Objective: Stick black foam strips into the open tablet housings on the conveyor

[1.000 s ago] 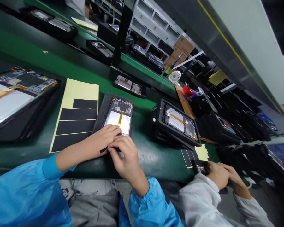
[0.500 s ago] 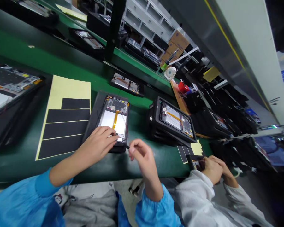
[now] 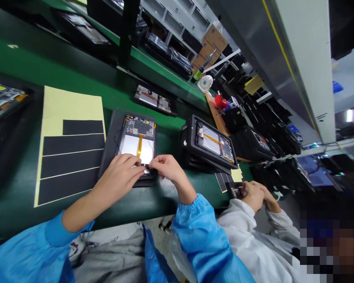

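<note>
Both hands seem busy with small finger work at the 6 o'clock end of the open tablet [image 3: 152, 143], which calls for soft, tiny moves. The right hand [image 3: 169, 168] pinches its fingertips shut there; I can't tell what is between them, or if the left hand [image 3: 116, 173] grips anything. The tablet lies face up, with a gold strip [image 3: 140, 145] over its white block [image 3: 129, 144]. A yellow sheet [image 3: 72, 105] lies at its 9 o'clock

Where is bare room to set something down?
Bench lies bare between the open device and the tray stack, and between the yellow sheet and the near edge. Crowded: the device's near end, with left hand and right hand.
</note>
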The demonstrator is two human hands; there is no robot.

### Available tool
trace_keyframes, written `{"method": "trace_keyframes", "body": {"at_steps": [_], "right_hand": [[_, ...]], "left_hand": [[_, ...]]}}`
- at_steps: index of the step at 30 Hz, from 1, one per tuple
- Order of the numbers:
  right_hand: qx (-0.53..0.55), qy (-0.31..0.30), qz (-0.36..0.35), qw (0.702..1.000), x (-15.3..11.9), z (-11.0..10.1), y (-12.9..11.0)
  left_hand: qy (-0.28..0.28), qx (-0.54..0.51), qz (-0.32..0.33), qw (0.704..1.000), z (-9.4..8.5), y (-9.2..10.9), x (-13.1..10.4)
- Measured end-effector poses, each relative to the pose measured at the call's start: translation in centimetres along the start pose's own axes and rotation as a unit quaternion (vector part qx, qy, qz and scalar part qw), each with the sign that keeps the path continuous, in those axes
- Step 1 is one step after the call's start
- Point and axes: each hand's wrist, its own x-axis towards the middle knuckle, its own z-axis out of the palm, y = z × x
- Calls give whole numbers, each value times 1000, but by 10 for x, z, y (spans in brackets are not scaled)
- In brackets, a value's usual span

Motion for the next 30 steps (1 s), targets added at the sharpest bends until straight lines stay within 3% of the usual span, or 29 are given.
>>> {"method": "trace_keyframes", "body": {"at_steps": [7,11,21,30], "right_hand": [[-28,12,15,999,3,3,-3],[-31,14,12,999,2,6,-2],[-47,28,-10,998,2,8,3],[-43,32,-15,998,3,7,8]], "left_hand": [[-49,-57,-51,996,-2,-14,11],[-20,-63,-78,995,-1,-13,11],[16,-4,8,1000,-9,-3,3],[-52,19,52,997,-14,-27,13]]}}
